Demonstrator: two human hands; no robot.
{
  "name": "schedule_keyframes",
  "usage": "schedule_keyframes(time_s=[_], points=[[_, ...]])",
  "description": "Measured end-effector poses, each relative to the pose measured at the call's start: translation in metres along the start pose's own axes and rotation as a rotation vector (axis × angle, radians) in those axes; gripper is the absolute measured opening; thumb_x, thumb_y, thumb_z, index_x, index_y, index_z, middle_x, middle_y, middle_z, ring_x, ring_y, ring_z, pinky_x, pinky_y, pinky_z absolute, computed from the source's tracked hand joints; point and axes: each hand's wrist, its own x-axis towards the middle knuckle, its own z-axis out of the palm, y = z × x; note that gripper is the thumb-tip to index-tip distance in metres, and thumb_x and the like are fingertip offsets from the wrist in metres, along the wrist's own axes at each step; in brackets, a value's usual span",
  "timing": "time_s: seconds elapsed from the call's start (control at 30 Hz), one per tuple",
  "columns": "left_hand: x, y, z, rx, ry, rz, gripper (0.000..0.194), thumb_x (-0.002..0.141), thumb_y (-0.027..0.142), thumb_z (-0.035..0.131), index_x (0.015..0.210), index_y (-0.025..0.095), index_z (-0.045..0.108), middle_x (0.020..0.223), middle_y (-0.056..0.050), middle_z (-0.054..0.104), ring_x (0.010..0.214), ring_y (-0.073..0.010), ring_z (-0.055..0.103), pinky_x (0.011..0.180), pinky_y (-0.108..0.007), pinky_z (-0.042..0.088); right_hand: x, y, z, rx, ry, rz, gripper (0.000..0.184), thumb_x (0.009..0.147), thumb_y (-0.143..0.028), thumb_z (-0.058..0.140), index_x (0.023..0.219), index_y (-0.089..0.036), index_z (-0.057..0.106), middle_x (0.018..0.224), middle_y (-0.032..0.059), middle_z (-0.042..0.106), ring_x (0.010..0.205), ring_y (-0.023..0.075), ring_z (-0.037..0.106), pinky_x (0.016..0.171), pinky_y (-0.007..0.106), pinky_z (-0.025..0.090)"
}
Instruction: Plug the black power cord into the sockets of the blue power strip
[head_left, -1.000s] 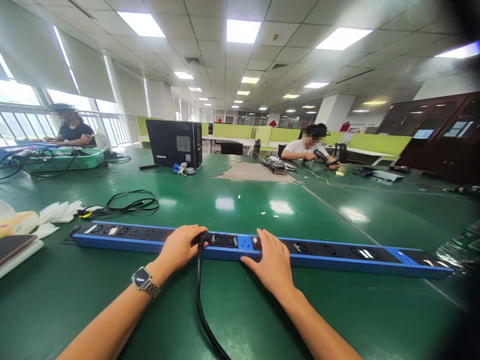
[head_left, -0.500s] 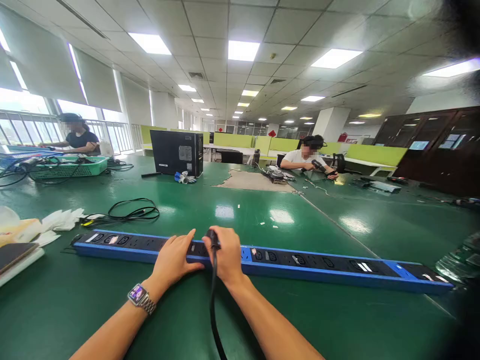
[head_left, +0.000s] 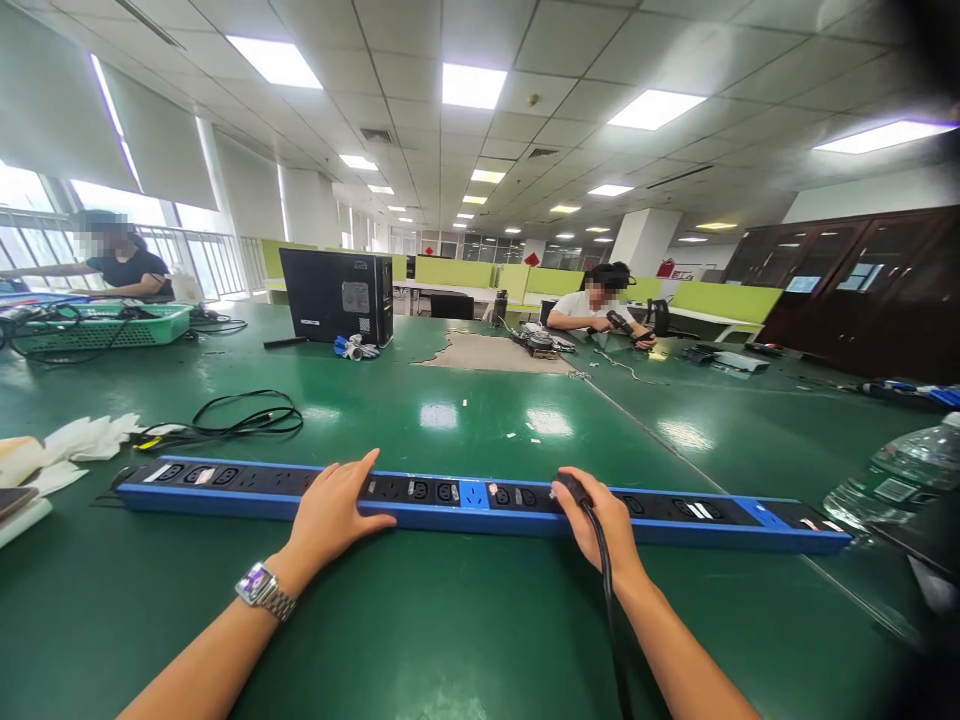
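A long blue and black power strip (head_left: pixel 472 496) with rows of sockets lies across the green table. My left hand (head_left: pixel 334 510) spans its left half, thumb along the near side and fingers over the far side. In my right hand (head_left: pixel 604 520) is a black power cord plug (head_left: pixel 574 487), held between thumb and fingers just right of the strip's blue middle section. The cord (head_left: pixel 609 600) hangs from the plug toward me. Whether the plug sits in a socket is hidden by the hand.
A coiled black cable (head_left: pixel 251 415) and white gloves or tissues (head_left: pixel 90 437) lie left. Behind stand a black computer tower (head_left: pixel 337 297) and a green basket (head_left: pixel 127 330) of cables. A plastic bottle (head_left: pixel 900 475) is right. Two people sit farther off.
My right hand has moved right along the power strip with the plug, from beside my left hand to past the blue middle section. My left hand stays on the strip. The view has shifted slightly.
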Motion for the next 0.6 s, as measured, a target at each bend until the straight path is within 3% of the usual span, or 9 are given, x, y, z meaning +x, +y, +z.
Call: schedule_keyframes(time_s=[0.17,0.37,0.47,0.6], points=[[0.0,0.0,0.0,0.005,0.001,0.006,0.088,0.071,0.06,0.071,0.143,0.02,0.038,0.125,-0.012,0.065,0.115,-0.0302,0.059,0.105,-0.048,0.04,0.004,0.002,-0.015,0.0,-0.119,-0.059,0.041,0.082,-0.054,0.054,0.105,-0.023,0.066,0.097,0.0067,0.071,0.087,0.0219,0.066,0.082,0.035,0.051],[0.0,0.001,-0.001,0.0,-0.004,-0.006,0.084,0.072,0.06,0.07,0.141,0.021,0.043,0.127,-0.011,0.064,0.118,-0.0304,0.058,0.107,-0.049,0.039,0.005,0.002,-0.015,-0.018,-0.172,-0.122,0.039,0.084,-0.053,0.054,0.107,-0.024,0.067,0.097,0.0061,0.07,0.086,0.0211,0.066,0.082,0.035,0.051],[0.0,0.001,-0.001,0.003,-0.015,-0.016,0.085,0.071,0.059,0.071,0.141,0.02,0.042,0.128,-0.011,0.063,0.119,-0.0309,0.057,0.108,-0.049,0.038,0.005,0.004,-0.014,-0.053,-0.164,-0.104,0.04,0.085,-0.055,0.053,0.107,-0.025,0.066,0.091,0.0058,0.069,0.081,0.0208,0.065,0.076,0.034,0.052],[0.0,0.0,-0.001,0.008,-0.026,-0.013,0.086,0.071,0.06,0.07,0.142,0.021,0.042,0.131,-0.011,0.062,0.12,-0.0317,0.057,0.11,-0.051,0.036,0.004,0.005,-0.014,-0.081,-0.125,-0.13,0.04,0.086,-0.055,0.051,0.108,-0.025,0.066,0.093,0.0067,0.069,0.086,0.0221,0.064,0.08,0.036,0.051]])
